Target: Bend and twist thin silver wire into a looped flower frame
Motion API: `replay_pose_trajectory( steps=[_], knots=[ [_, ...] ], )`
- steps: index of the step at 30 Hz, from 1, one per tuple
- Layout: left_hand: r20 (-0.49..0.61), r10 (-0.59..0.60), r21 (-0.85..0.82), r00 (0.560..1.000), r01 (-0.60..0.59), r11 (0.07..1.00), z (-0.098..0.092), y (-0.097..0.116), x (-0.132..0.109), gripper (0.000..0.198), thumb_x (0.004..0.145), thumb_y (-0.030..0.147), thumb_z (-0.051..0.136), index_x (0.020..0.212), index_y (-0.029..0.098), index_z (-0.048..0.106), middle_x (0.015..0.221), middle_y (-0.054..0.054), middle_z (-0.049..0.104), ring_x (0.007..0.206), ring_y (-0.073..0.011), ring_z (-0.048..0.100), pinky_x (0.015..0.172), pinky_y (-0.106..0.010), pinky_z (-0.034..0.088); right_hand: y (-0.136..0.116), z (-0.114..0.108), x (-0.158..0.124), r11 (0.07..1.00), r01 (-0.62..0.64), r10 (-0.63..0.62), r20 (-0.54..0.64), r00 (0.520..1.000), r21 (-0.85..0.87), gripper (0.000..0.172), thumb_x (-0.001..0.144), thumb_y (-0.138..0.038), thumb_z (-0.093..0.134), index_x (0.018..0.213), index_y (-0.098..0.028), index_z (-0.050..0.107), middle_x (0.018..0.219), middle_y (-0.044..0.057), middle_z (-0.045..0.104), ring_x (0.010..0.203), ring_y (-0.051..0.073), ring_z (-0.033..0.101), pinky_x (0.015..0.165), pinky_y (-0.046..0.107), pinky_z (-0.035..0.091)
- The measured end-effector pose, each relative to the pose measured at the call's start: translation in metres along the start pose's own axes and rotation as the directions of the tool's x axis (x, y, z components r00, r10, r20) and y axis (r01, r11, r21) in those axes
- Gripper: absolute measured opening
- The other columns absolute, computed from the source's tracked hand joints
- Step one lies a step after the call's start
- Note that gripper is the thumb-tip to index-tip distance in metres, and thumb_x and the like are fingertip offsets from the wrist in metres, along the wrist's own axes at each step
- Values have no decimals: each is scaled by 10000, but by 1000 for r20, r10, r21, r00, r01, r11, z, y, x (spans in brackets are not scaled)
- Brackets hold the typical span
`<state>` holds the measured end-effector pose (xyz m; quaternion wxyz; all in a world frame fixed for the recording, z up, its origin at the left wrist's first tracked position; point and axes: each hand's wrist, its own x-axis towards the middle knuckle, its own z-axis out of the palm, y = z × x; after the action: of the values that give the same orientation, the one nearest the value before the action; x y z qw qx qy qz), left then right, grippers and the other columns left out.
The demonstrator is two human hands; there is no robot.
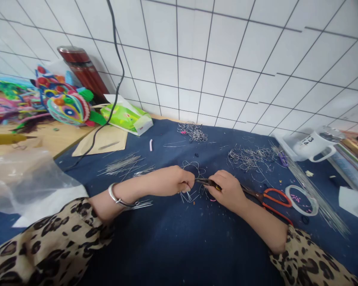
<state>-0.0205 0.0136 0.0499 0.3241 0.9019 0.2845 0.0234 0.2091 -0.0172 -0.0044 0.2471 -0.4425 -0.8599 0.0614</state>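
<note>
My left hand [180, 182] is closed in a pinch around thin wire [185, 196], whose loose ends stick out below the fingers. Facing it, my right hand [226, 190] is wrapped around a pair of pliers [209, 182]. The dark jaws of the pliers reach left, right up to my left fingertips. Whether the jaws grip the wire is too small to tell. Behind the hands lie loops of bent wire [193, 169]. Small pink bits [213, 200] lie just below my right hand.
Scissors with orange handles [277, 198] lie right of my right hand, beside a round dish [302, 200] with pink pieces. Straight wires [122, 163] lie left; tangled wire piles [252, 158] lie behind. A white mug [316, 145] stands right. A black cord [119, 59] hangs at left.
</note>
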Motion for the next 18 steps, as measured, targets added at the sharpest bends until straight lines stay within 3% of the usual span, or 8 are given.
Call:
replay_pose_trajectory(
  steps=[4, 10, 18],
  knots=[
    [-26, 2, 131, 1000, 1, 991, 5, -1, 2, 161, 827, 205, 448, 794, 212, 605, 752, 18, 628, 683, -124, 571, 634, -216, 393, 0, 1, 0, 1000, 1, -1, 0, 1000, 7, 147, 818, -302, 519, 781, -175, 583, 747, 36, 563, 748, 153, 495, 710, 283, 381],
    [-199, -117, 316, 973, 177, 932, 30, 0, 9, 126, 785, 308, 519, 793, 204, 590, 823, -20, 624, 757, -192, 596, 616, -266, 415, 0, 1, 0, 1000, 0, 0, -4, 1000, 6, 146, 824, -298, 510, 781, -178, 582, 742, 36, 564, 749, 155, 499, 713, 287, 381],
    [-186, -114, 376, 976, 178, 909, 40, 13, 8, 162, 793, 229, 427, 788, 197, 585, 813, -41, 628, 733, -203, 610, 609, -298, 448, -1, 0, 1, 1000, 6, -6, 6, 1000, 6, 132, 821, -277, 512, 781, -178, 589, 735, 34, 567, 746, 154, 503, 710, 285, 383]
  ],
)
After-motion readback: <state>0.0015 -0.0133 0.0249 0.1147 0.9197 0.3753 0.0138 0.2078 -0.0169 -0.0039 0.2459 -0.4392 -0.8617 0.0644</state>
